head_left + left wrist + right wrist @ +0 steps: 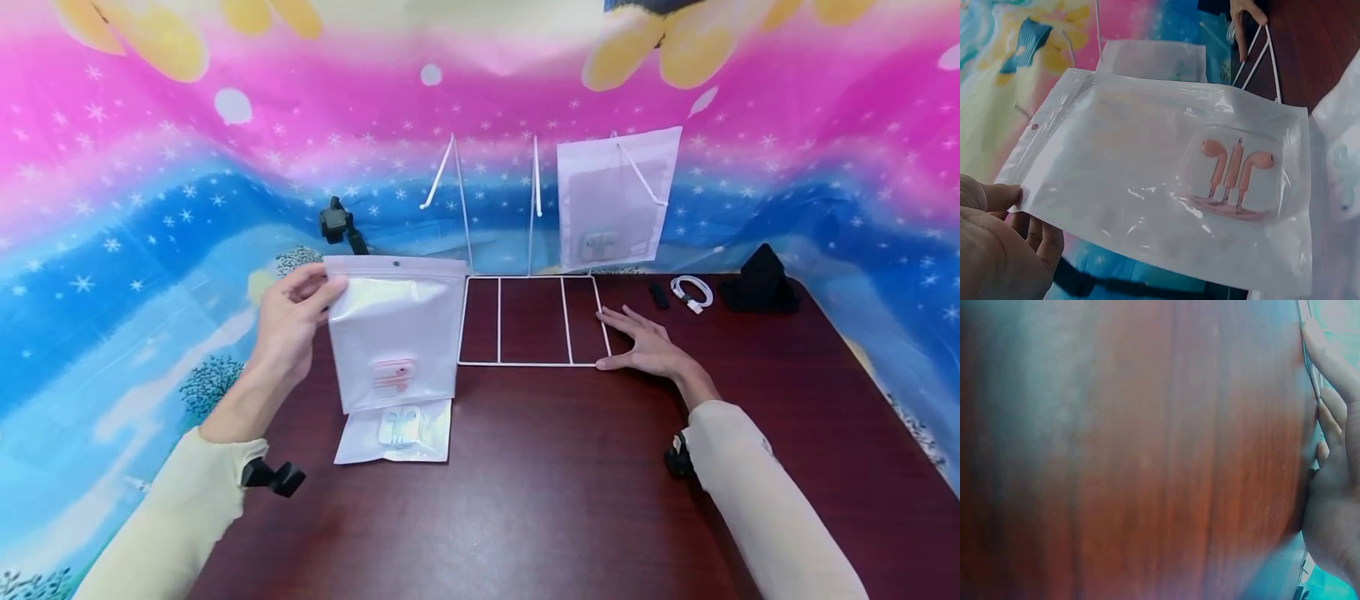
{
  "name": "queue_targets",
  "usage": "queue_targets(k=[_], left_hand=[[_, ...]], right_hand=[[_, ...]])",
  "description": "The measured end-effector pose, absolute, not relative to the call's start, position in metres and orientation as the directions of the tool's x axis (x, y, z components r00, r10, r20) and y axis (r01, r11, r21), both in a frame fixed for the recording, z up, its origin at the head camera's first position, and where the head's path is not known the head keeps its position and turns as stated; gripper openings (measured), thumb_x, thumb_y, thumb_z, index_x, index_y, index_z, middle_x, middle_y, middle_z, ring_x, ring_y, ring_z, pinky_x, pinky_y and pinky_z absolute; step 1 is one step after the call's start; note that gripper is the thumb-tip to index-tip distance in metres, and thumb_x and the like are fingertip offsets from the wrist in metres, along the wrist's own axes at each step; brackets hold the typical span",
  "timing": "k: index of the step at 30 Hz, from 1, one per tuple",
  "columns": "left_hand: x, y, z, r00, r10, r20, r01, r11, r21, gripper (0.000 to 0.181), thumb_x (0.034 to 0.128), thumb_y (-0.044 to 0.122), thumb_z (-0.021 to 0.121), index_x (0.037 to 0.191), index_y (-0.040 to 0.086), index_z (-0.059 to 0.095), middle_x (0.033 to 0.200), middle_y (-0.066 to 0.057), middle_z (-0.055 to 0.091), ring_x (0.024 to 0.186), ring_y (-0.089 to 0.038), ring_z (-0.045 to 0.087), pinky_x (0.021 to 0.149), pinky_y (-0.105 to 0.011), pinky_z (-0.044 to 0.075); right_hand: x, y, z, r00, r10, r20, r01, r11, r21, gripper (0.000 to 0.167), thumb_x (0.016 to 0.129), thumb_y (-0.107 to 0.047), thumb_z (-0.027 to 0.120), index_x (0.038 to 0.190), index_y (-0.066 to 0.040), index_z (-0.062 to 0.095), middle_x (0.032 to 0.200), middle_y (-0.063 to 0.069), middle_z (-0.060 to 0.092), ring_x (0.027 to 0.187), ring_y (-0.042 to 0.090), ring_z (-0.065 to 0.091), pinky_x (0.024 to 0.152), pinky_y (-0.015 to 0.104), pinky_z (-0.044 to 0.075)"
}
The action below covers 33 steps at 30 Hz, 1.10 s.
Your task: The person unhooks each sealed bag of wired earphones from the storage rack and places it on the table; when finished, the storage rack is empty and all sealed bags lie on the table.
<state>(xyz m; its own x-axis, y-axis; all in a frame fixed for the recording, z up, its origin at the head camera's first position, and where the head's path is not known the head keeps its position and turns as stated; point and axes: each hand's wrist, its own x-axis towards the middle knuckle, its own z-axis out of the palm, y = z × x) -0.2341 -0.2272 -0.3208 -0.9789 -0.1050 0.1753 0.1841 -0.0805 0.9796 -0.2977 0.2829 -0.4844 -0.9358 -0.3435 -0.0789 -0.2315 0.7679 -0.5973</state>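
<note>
My left hand point(288, 321) pinches the top corner of a white zip pouch point(397, 325) between thumb and fingers. Pink wired earphones point(1235, 172) in a clear case show through its front. On the table below lies a second pouch point(352, 446) with white earphones point(401, 427), its upper part hidden by the held one. With fingers fairly straight and spread, my right hand point(645, 346) touches the right front corner of a white wire rack point(525, 364). Another pouch point(618, 196) hangs on the rack's right hook point(637, 171).
Two more hooks point(438, 175) stick out at the rack's left and middle. At the back right lie a small black object point(658, 295), a coiled white cable point(692, 293) and a black stand-like object point(761, 283). Behind the rack hangs a colourful cloth point(495, 100). A black jointed mount point(341, 223) stands back left.
</note>
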Motion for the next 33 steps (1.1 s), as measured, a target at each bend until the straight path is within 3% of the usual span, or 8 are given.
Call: queue_targets(k=[4,12,21,28,33], left_hand=[[-0.229,-0.253,-0.318,-0.978,-0.156,0.136,0.155,-0.116,0.981,0.023,0.0919,0.012,0.080,0.115,0.012,0.076,0.106,0.002,0.075,0.087,-0.011,0.071,0.071,-0.023,0.060],[-0.218,-0.305,-0.315,-0.965,-0.243,0.096,0.149,-0.209,0.967,0.019,0.0904,0.004,0.080,0.107,0.012,0.079,0.094,0.004,0.078,0.080,-0.009,0.072,0.061,-0.022,0.057],[-0.212,-0.365,-0.324,-0.947,-0.318,-0.042,0.027,-0.208,0.978,0.025,0.0888,0.012,0.083,0.113,0.015,0.078,0.106,0.008,0.071,0.086,-0.009,0.066,0.062,-0.024,0.054],[-0.219,-0.393,-0.328,-0.892,-0.421,-0.164,-0.152,-0.062,0.986,0.056,0.0828,0.032,0.088,0.135,0.025,0.070,0.117,0.013,0.058,0.097,-0.008,0.057,0.064,-0.019,0.053],[-0.228,-0.404,-0.333,-0.862,-0.465,-0.203,-0.262,0.066,0.963,0.084,0.0786,0.050,0.085,0.154,0.027,0.053,0.143,0.006,0.051,0.098,-0.005,0.054,0.062,-0.014,0.051]], right_hand=[[-0.298,0.283,-0.484,-0.935,-0.344,-0.083,-0.232,0.772,-0.592,0.099,0.088,-0.049,0.080,0.166,-0.018,0.028,0.174,0.011,0.016,0.160,0.038,-0.001,0.120,0.069,0.001],[-0.299,0.282,-0.484,-0.935,-0.346,-0.077,-0.237,0.772,-0.589,0.098,0.088,-0.048,0.080,0.166,-0.018,0.028,0.173,0.011,0.017,0.160,0.038,-0.001,0.119,0.070,0.000],[-0.300,0.281,-0.485,-0.935,-0.346,-0.078,-0.237,0.774,-0.588,0.099,0.088,-0.049,0.080,0.166,-0.018,0.028,0.174,0.010,0.016,0.160,0.037,-0.001,0.119,0.070,0.000],[-0.300,0.282,-0.486,-0.936,-0.345,-0.076,-0.238,0.774,-0.587,0.099,0.088,-0.049,0.081,0.166,-0.018,0.028,0.174,0.010,0.016,0.160,0.037,-0.001,0.119,0.070,0.000],[-0.300,0.282,-0.486,-0.938,-0.339,-0.075,-0.233,0.774,-0.588,0.099,0.087,-0.049,0.081,0.166,-0.018,0.029,0.174,0.010,0.017,0.160,0.037,-0.001,0.119,0.069,0.001]])
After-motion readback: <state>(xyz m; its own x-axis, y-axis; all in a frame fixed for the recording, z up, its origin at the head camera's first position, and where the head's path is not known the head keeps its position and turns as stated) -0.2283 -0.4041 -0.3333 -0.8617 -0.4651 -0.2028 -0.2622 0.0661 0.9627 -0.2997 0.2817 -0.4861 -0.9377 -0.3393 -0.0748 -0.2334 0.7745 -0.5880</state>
